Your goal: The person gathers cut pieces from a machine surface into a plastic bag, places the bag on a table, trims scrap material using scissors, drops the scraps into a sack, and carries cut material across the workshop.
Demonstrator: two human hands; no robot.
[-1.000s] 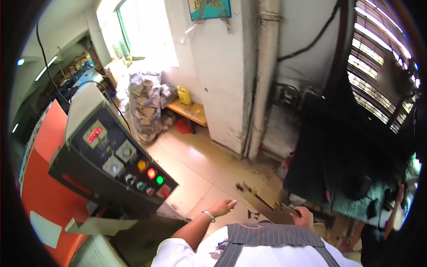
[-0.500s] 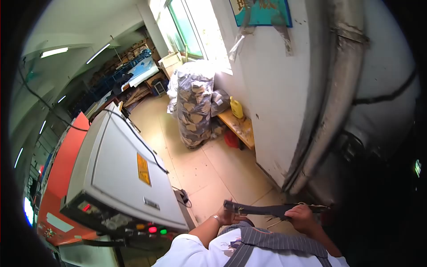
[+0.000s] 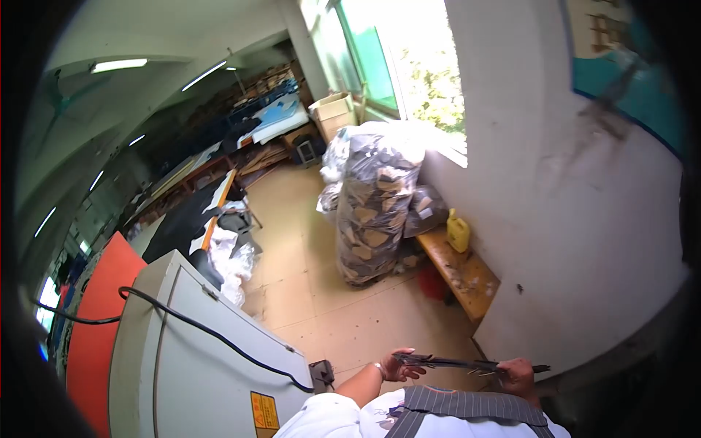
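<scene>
A bundle of long, thin dark strips (image 3: 453,363) with loose, ragged ends stretches between my two hands in front of my striped apron. My right hand (image 3: 517,374) is closed around it near one end, and a short tip sticks out past the fist. At the other end, my left hand (image 3: 399,365) has the bundle between thumb and palm, its other fingers loosely curled beneath. What the strips are made of I cannot make out.
A grey machine cabinet (image 3: 219,358) with a black cable and an orange panel (image 3: 102,321) stand left. Ahead are a tall clear sack of dark scraps (image 3: 372,219) and a wooden bench (image 3: 467,281) holding a yellow jug (image 3: 457,232). Tables (image 3: 208,219) line the left aisle.
My view has moved forward along the cabinet, whose control buttons are out of sight, and the sack and bench appear nearer. The strips, still in both hands, are now seen more edge-on.
</scene>
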